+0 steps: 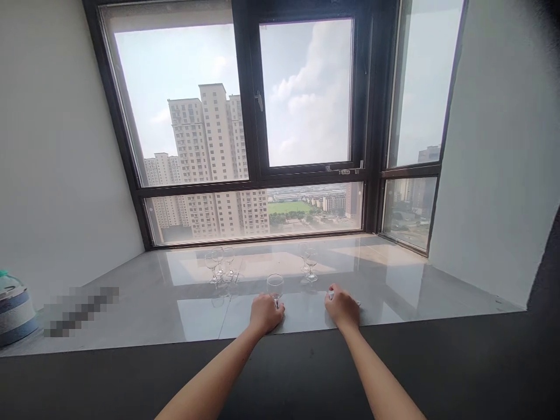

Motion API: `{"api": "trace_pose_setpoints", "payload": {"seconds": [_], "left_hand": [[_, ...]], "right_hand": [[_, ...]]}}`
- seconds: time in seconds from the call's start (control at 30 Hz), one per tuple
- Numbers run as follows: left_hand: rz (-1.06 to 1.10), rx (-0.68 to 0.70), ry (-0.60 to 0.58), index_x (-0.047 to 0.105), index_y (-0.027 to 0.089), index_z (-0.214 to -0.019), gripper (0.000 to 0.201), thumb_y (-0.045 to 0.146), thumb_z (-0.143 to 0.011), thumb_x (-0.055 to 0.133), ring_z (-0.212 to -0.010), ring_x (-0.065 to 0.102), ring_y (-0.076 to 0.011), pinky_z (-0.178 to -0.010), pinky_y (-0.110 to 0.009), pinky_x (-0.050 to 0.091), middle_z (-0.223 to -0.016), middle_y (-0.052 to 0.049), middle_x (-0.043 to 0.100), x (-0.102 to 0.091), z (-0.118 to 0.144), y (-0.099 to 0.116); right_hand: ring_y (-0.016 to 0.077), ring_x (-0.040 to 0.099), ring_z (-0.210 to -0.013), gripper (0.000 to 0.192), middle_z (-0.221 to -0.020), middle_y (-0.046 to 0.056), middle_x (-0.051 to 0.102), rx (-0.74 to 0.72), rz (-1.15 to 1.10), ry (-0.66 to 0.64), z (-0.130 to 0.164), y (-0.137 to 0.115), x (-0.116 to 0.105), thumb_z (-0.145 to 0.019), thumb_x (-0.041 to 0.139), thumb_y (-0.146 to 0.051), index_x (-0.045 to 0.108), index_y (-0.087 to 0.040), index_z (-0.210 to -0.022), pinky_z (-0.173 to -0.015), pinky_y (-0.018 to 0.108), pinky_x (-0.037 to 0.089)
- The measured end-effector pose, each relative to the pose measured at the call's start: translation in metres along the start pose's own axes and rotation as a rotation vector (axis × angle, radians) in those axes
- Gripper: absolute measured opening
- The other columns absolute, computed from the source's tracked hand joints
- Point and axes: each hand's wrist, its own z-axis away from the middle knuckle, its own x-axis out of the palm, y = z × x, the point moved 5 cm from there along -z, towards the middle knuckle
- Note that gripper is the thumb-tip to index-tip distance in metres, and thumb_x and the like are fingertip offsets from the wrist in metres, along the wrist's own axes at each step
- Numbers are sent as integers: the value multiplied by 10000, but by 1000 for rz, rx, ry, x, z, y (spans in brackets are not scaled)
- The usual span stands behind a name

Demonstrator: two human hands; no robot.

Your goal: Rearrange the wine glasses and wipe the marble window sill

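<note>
My left hand (266, 314) is closed round the stem of a clear wine glass (275, 284), which stands upright near the sill's front edge. To its right, my right hand (343, 308) is curled closed low over the sill. Small whitish bits show at both sides of its fingers, but what they belong to is mostly hidden. Behind my left hand, three clear stemmed glasses (211, 265) stand close together. Another pair of stemmed glasses (311, 263) is grouped farther back, beyond my right hand.
The glossy grey tiled windowsill (149, 303) ends in a straight front edge. A dark-framed window (254, 185) rises behind it, between white walls. At the far left sits a blue-and-white striped container (16, 315) with a green top; a blurred patch (81, 312) lies beside it.
</note>
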Motion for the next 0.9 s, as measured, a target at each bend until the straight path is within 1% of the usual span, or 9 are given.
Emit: {"api": "trace_pose_setpoints", "payload": {"seconds": [0.1,0.2,0.37,0.5,0.73,0.8,0.83,0.9], "left_hand": [[1,-30,-31,711,197,-1058,428,475,-889,433,-1079,595,-273,-928,-354,411,-1036,-123,711,-1,1,0],[-7,-48,-56,719,211,-1048,420,468,-891,426,-1114,582,-278,-954,-361,404,-1066,-117,709,-1,2,0],[-8,6,-8,724,196,-1011,401,441,-892,429,-1083,593,-262,-944,-346,412,-1067,-119,710,2,-1,0],[1,11,16,718,192,-1022,389,438,-881,451,-1060,602,-258,-925,-340,417,-1053,-113,713,4,-3,-2],[3,-1,15,708,187,-1075,405,432,-888,445,-1083,596,-261,-935,-339,411,-1082,-128,704,4,-2,-3],[-2,4,13,713,183,-1062,402,427,-890,444,-1083,596,-260,-940,-338,410,-1083,-130,704,2,-2,-1],[-3,3,9,714,182,-1056,400,425,-891,443,-1083,596,-260,-943,-338,408,-1083,-129,704,1,-1,0],[-4,-29,-43,706,191,-1081,403,426,-897,437,-1108,585,-257,-962,-337,399,-1109,-121,699,0,0,1]], "right_hand": [[238,636,-959,249,-976,106,680,12,-2,-5,0,0,-1,-894,480,-294,599,-201,-1093,-804,317,412],[235,638,-953,260,-986,102,681,21,-8,-10,0,0,0,-893,484,-289,595,-202,-1111,-800,311,413],[243,639,-923,244,-956,100,680,3,-19,14,-2,1,1,-885,491,-281,605,-197,-1084,-782,317,416],[245,642,-907,238,-936,100,679,-11,-23,22,-1,1,2,-877,495,-284,610,-196,-1065,-789,324,416],[244,645,-901,255,-937,102,681,-3,-23,31,-2,1,2,-875,493,-286,615,-196,-1079,-765,314,415],[244,644,-908,260,-941,108,680,0,-27,23,-1,1,1,-878,491,-288,613,-194,-1086,-772,315,411],[242,643,-910,258,-945,111,680,2,-29,20,-1,1,1,-879,490,-290,612,-194,-1086,-776,315,409],[239,642,-914,250,-947,112,680,-2,-31,16,-1,1,1,-881,487,-290,609,-194,-1078,-780,313,406]]}}
